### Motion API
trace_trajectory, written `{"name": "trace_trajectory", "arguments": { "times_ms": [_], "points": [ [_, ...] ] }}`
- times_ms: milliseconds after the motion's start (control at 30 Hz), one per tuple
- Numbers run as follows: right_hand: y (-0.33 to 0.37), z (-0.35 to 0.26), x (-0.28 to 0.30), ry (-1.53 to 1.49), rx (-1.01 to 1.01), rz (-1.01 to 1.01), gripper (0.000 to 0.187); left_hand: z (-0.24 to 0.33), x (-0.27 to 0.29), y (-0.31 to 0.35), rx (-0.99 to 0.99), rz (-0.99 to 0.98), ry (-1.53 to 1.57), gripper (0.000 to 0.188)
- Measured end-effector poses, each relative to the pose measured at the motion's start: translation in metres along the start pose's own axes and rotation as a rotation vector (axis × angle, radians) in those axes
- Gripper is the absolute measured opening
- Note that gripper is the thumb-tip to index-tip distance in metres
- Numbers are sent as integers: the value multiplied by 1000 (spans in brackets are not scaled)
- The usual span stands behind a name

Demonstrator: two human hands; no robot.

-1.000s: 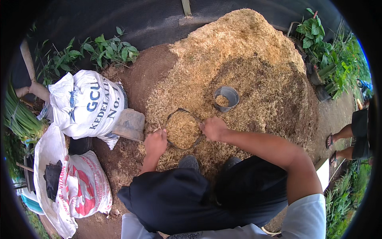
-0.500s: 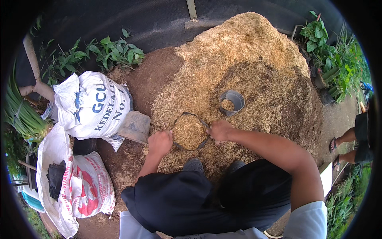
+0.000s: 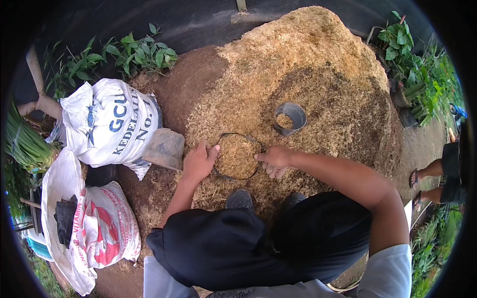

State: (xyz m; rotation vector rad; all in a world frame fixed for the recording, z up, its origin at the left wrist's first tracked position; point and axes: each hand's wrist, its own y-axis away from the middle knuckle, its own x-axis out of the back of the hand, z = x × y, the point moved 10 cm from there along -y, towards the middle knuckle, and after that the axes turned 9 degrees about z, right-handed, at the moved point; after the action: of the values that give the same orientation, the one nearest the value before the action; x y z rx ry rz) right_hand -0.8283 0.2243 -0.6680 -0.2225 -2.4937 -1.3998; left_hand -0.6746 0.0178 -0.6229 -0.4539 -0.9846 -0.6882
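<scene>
The black-rimmed container point(image 3: 233, 177), filled with pale wood shavings, stands at the near edge of the shavings pile point(image 3: 308, 39), just beyond the person's shoes point(image 3: 240, 199). Its thin, wavy rim shows as a rough ring; its outer wall is hidden from above, so its depth cannot be made out.

The left hand point(image 3: 199, 161) is at the left of the rim, thumb reaching to the edge and fingers bent beside it; whether they pinch the rim cannot be told. The right hand point(image 3: 276, 160) is at the opposite side, forefinger pointing inward over the rim and the other fingers lower down, outside it; whether it grips anything cannot be told either.

Beyond the right hand, a dark bucket point(image 3: 298, 116) sits tilted on the pile with some shavings inside, its bottom out of sight. Left of the left hand, a grey, dirt-caked vessel point(image 3: 166, 145) leans against a full white sack point(image 3: 114, 119); its opening is not visible. The red-printed sack point(image 3: 112, 228) lies nearer. At the right, a bystander's legs point(image 3: 431, 170) are cut off by the dark fisheye border.
</scene>
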Motion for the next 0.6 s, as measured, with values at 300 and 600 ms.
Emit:
{"name": "trace_trajectory", "arguments": {
  "times_ms": [300,600],
  "points": [
    [6,7,-24,-106,-20,-12,59,16,-26,-35,-152,-193,-137,51],
    [-22,-15,54,108,118,274,43,-12,-32,25,-12,-166,-97,51]
  ]
}}
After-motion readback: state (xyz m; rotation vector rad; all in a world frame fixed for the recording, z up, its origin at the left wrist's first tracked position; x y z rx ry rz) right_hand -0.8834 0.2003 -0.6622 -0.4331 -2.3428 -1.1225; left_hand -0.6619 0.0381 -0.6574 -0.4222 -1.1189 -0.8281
